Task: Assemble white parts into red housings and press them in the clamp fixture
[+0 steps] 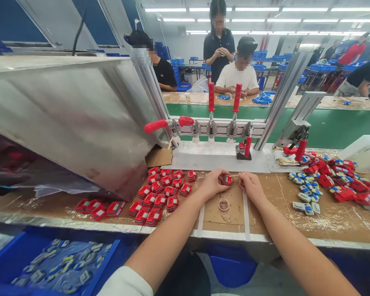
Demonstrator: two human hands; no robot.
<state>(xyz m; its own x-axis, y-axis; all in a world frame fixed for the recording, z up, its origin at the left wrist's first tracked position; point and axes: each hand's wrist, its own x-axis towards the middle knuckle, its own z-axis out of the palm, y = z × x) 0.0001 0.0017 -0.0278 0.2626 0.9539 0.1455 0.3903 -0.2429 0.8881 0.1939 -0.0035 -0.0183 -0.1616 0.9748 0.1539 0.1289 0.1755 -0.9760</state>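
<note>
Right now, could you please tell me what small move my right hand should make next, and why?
Probably guide the thin stick gently against the red plastic casing: your right hand pinches the stick, pointed towards the casing in your left hand. Whether they already touch is too small to tell.

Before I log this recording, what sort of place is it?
Probably a small-parts assembly workshop: red-handled toggle clamps on a metal frame, many red parts laid out on the workbench, and a person in white at another table with blue parts.
</note>
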